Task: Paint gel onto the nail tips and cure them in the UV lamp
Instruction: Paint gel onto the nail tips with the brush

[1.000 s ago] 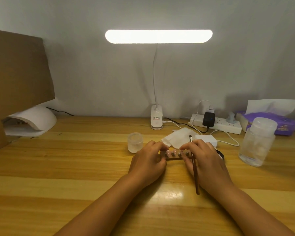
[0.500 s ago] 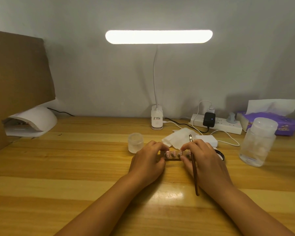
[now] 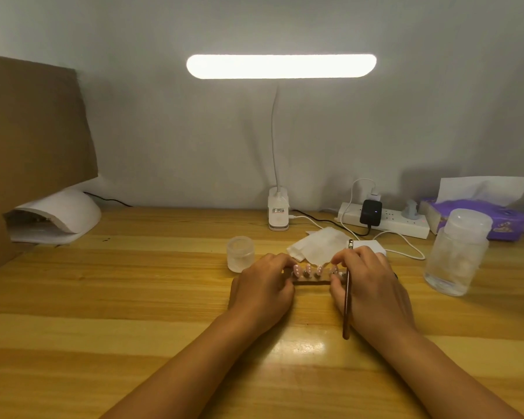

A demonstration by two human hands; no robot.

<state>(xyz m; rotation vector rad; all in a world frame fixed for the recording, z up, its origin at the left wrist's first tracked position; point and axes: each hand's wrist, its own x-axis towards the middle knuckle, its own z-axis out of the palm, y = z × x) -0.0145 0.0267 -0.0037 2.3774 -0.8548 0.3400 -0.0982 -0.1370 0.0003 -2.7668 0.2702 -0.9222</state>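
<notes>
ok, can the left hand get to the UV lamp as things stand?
Probably yes: the tabletop between the left hand and the UV lamp looks bare. But that hand grips the nail tip strip, so it would carry it along.

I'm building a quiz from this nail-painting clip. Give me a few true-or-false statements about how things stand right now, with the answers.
1. The left hand and the right hand each pinch one end of the nail tip strip. True.
2. The brush lies on the table, apart from both hands. False: the brush is held in the right hand, its handle slanting back toward the person.
3. The UV lamp sits at the far left of the table, well away from the strip. True.
4. The desk lamp is switched off. False: the desk lamp glows brightly.
5. The frosted jar stands to the right of the right hand. False: the frosted jar stands just behind the left hand.
</notes>
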